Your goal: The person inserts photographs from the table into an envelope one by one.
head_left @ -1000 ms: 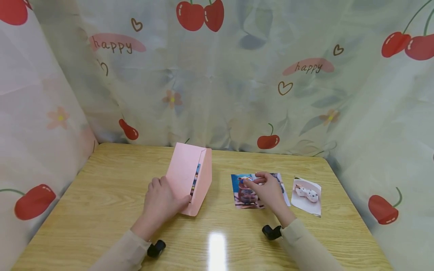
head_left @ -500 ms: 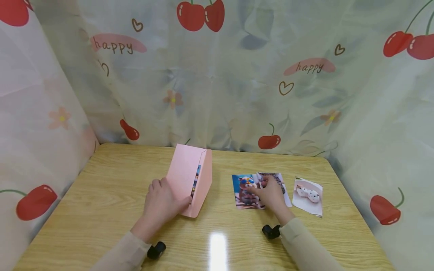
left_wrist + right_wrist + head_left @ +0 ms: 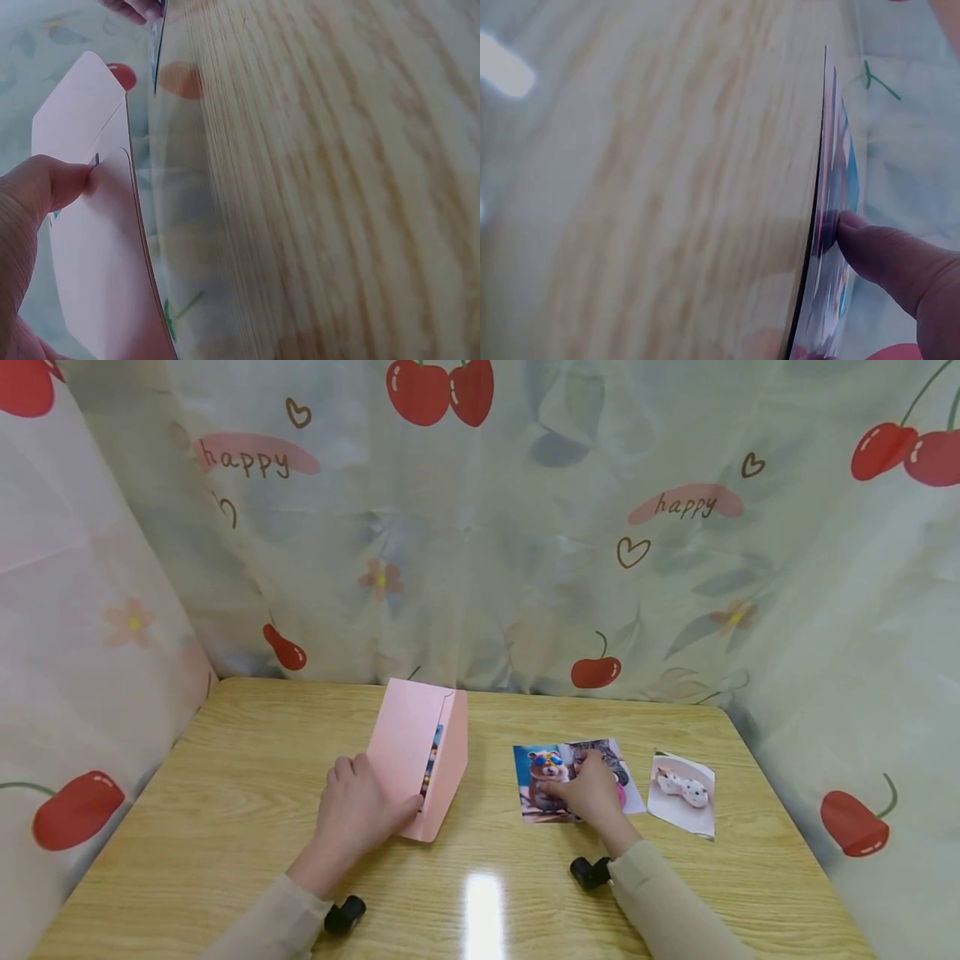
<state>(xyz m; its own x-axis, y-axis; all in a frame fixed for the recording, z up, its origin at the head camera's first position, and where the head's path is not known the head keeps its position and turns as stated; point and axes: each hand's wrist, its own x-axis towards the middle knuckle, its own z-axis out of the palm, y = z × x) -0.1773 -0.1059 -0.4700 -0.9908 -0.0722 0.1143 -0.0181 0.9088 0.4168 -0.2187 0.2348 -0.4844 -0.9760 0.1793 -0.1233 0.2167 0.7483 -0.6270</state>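
My left hand [image 3: 356,806] grips a pink envelope [image 3: 405,735] by its near side, the thumb at the opening. The envelope stands tilted, its flap unfolded to the right, and a colourful strip [image 3: 432,764] shows in the slit. My right hand [image 3: 596,797] rests on overlapping photos, thumb and fingers spread apart. Beneath the thumb is a photo of an animal in sunglasses [image 3: 546,768]; past the fingers shows a photo with grey fur and a pink patch [image 3: 617,768]. In the right wrist view the thumb [image 3: 877,244] presses on the thin stack [image 3: 829,247]. Part of the photos is hidden by the hand.
To the right lies a photo of two white spotted figures [image 3: 681,792], apart from the others. The wooden table [image 3: 255,752] is closed in by a cherry-printed curtain [image 3: 465,543]. A black camera [image 3: 590,873] sits at the right wrist, another [image 3: 345,915] at the left.
My right hand has come down onto the photos and shifted slightly. The photo under its fingers has slid, uncovering more of the grey-furred one. My left hand and the envelope have stayed put.
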